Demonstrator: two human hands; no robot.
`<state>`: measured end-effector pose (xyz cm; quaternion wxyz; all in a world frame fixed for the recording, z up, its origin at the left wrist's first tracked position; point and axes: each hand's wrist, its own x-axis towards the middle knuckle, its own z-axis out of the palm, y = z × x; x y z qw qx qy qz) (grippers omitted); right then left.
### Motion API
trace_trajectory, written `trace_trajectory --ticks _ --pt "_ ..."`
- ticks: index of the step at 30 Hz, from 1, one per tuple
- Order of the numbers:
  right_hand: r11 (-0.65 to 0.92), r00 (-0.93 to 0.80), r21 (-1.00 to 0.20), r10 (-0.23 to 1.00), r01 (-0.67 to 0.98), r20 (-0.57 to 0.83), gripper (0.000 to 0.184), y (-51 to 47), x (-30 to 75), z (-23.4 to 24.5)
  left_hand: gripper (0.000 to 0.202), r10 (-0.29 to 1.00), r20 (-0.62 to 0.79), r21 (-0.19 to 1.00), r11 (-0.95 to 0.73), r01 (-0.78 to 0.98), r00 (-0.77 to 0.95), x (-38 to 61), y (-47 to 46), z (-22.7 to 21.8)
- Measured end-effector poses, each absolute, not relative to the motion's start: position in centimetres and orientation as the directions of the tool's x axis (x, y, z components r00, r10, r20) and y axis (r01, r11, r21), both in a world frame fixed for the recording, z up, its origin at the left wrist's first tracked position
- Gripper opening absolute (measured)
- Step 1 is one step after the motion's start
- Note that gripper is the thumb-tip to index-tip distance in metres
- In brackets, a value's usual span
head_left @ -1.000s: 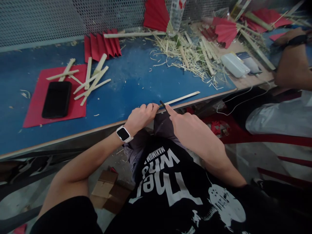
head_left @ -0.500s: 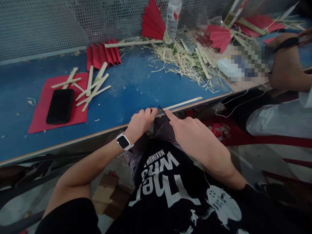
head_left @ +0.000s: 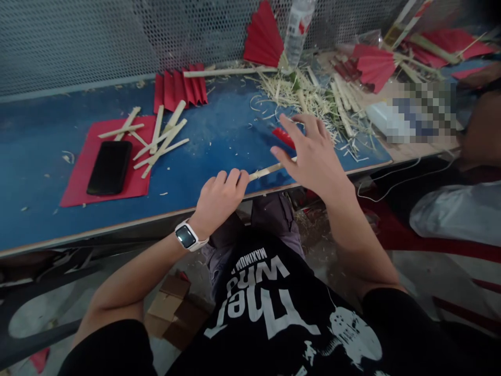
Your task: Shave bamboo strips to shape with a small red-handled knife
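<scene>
My left hand (head_left: 223, 198) is closed round one end of a pale, narrow wooden strip (head_left: 266, 171) at the table's front edge. The strip slants up to the right, and its far end passes behind my right hand (head_left: 315, 156). That hand hovers over the blue table (head_left: 219, 141) with fingers apart. A red object (head_left: 283, 138), perhaps a knife handle, shows just beyond its thumb and is partly hidden. Whether the right hand touches it or the strip, I cannot tell.
Left lie a black phone (head_left: 109, 167) on red paper (head_left: 80, 167), several cut strips (head_left: 160, 137) and pleated red paper (head_left: 180, 87). Shavings (head_left: 274, 89), a red fan (head_left: 264, 36) and a bottle (head_left: 298, 34) are at the back. Another person's arm (head_left: 481, 125) is at right.
My right hand has left the strip at the table edge, moved up over the table and spread its fingers. The dark blade is out of sight; a red object now shows. The strip has tilted up.
</scene>
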<state>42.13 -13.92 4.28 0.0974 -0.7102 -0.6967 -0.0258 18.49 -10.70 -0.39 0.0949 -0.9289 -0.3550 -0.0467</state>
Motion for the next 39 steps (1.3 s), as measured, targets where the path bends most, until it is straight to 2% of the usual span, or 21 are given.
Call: trace_trajectory --ticks 3,5,8,12,16,20,23,29,32,39 --pt "0.228 -0.205 -0.259 0.972 0.939 0.113 0.052 -14.3 41.9 3.5 0.037 0.651 0.209 -0.167 -0.711 0.683 0.729 17.8 -10.2 0.1" --pt "0.299 -0.299 -0.358 0.953 0.885 0.055 0.042 -14.9 41.6 3.0 0.035 0.654 0.228 -0.165 -0.705 0.69 0.722 17.4 -9.9 0.3" --pt "0.305 -0.3 -0.413 0.951 0.858 0.079 0.037 -15.1 41.4 2.2 0.028 0.632 0.205 -0.114 -0.743 0.659 0.748 17.2 -9.6 0.5" --pt "0.382 -0.338 -0.446 0.924 0.809 0.178 0.034 -13.9 41.9 1.5 0.041 0.59 0.157 0.047 -0.806 0.59 0.792 17.2 -8.6 1.3" --pt "0.473 -0.405 -0.416 0.881 0.776 0.246 0.031 -10.2 42.6 2.4 0.044 0.623 0.155 0.262 -0.774 0.576 0.767 17.7 -5.2 3.2" --pt "0.507 -0.436 -0.291 0.857 0.811 0.275 0.028 -3.9 42.7 4.2 0.039 0.668 0.156 0.362 -0.724 0.587 0.727 18.2 0.4 5.1" --pt "0.528 -0.468 -0.248 0.843 0.812 0.264 0.026 1.0 42.5 4.4 0.04 0.677 0.144 0.467 -0.689 0.554 0.721 18.2 4.3 5.1" --pt "0.588 -0.57 -0.302 0.807 0.75 0.157 0.027 4.3 42.2 1.6 0.033 0.655 -0.075 0.774 -0.437 0.458 0.752 17.6 6.7 1.5" --pt "0.577 -0.571 -0.368 0.809 0.729 0.138 0.029 3.7 42.2 0.8 0.034 0.661 -0.096 0.796 -0.398 0.456 0.744 17.5 5.9 0.7" --pt "0.591 -0.607 -0.501 0.78 0.632 0.154 0.031 3.0 42.9 1.2 0.033 0.652 0.023 0.768 -0.496 0.404 0.758 17.7 4.9 1.4"
